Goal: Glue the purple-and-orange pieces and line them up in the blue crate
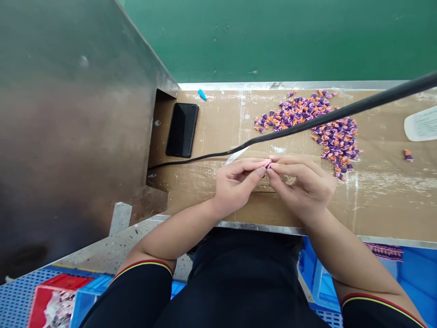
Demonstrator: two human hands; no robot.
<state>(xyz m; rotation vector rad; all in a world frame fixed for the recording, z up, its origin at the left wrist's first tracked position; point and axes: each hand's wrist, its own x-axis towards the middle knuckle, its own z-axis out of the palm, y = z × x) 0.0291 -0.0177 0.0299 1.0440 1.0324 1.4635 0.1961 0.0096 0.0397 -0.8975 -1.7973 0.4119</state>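
– Our left hand has its thumb and index finger pinched nearly closed on 1 small pink piece. What do we see of our right hand?

– We see its thumb and fingers pinched on the same piece from the right, with the other fingers curled. So we have 2 hands meeting at 1 piece.

– Where does the piece lie against each hand, then?

– It sits at the fingertips, just right of our left thumb and just left of our right thumb and fingers. Our fingers hide part of it, so we can't tell its full shape.

– And beyond our hands?

– Far and to the right we have a pile of purple, pink and orange pieces on the cardboard-covered table. Farther right lies 1 separate purple and orange piece, near a white object at the right edge.

– What do we find to the left?

– A black phone lies flat, with 1 small blue cone just beyond its far right corner. A black cable runs from the left, past the far side of our hands, and crosses our view of the pile. A white strip shows just beyond our left hand.
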